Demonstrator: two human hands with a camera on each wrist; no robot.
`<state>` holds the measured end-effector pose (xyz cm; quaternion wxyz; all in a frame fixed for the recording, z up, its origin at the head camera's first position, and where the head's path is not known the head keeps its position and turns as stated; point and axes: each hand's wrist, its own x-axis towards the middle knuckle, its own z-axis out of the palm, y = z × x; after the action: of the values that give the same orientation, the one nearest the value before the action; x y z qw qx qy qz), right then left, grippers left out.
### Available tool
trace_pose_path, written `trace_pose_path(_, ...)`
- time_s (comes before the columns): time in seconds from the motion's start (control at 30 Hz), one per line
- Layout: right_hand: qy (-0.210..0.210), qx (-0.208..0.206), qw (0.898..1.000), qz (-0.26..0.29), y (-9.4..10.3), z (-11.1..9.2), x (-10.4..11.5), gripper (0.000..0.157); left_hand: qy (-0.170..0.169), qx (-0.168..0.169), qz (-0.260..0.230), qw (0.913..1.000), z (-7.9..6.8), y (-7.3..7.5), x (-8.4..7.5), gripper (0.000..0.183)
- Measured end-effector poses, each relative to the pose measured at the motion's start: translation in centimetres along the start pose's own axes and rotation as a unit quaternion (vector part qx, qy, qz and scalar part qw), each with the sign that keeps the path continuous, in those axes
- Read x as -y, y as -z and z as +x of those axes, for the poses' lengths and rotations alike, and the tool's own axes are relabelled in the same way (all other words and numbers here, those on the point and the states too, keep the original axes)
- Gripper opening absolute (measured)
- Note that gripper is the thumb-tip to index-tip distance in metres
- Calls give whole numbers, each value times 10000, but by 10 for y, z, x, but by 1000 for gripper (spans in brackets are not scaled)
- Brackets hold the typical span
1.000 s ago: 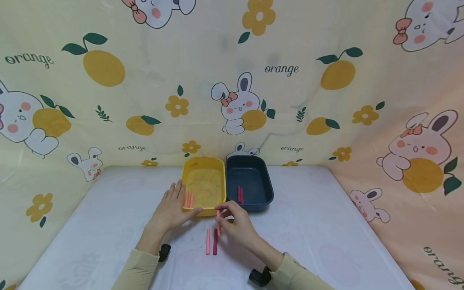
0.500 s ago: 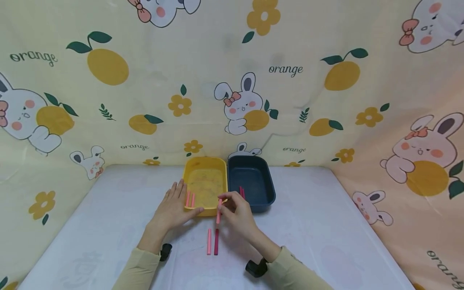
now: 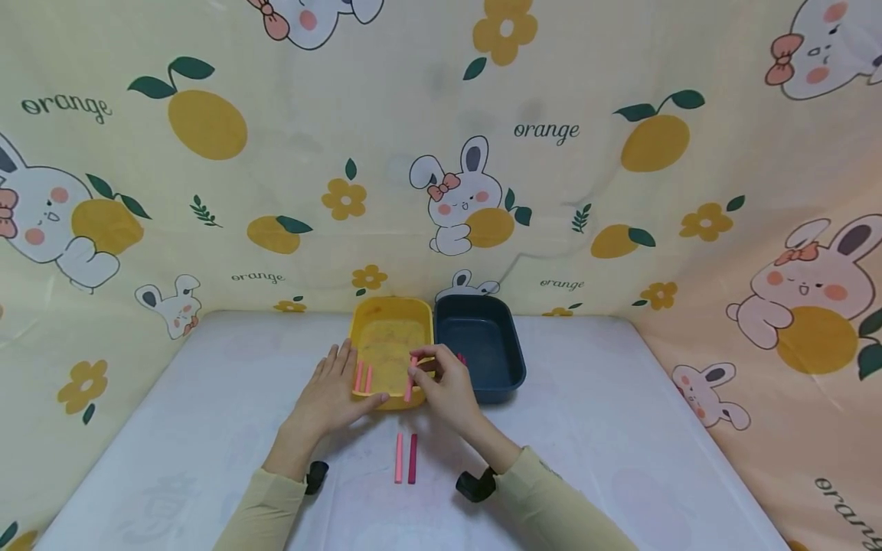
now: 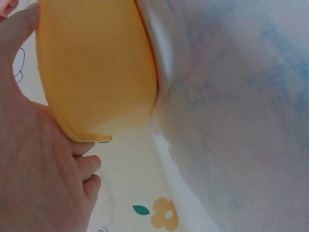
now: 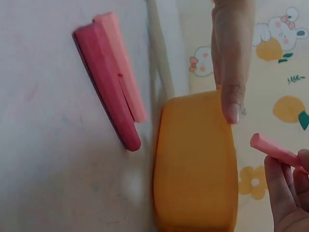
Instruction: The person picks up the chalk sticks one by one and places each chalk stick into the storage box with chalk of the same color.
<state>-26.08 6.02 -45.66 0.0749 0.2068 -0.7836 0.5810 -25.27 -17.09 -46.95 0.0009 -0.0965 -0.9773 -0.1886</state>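
My right hand (image 3: 446,386) pinches a light pink crayon (image 3: 410,379) between thumb and fingertips, over the front right part of the yellow bin (image 3: 393,306). In the right wrist view this crayon (image 5: 274,150) shows a faceted side. Two more light pink crayons (image 3: 368,379) stand inside the bin at its left. My left hand (image 3: 331,398) rests along the bin's left side with fingers straight, its thumb at the front rim. On the table before the bin lie a light pink crayon (image 3: 399,459) and a dark red crayon (image 3: 413,459), side by side.
Right beside the yellow bin stands a dark blue bin (image 3: 482,302). Dark red crayons (image 3: 462,357) inside it are partly hidden by my right hand. A white cloth covers the table (image 3: 586,428), and a patterned sheet (image 3: 296,168) hangs behind it.
My right hand has carried the light pink crayon forward, from in front of the bins to over the yellow bin. My left hand has stayed at the bin's side.
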Motion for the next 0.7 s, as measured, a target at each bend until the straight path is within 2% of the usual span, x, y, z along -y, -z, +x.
trace_pose_path(0.4,-91,193,9996,170,-9,23,-11,25,8,28,3,10000,0,0,1,117)
trace_pose_path(0.57,-195,418,9988,172,-12,33,-15,26,-41,-32,-10,10000,0,0,2,116)
trace_pose_path(0.7,-290,768,9966,13,-13,40,-18,24,-67,-60,-24,10000,1,0,3,117)
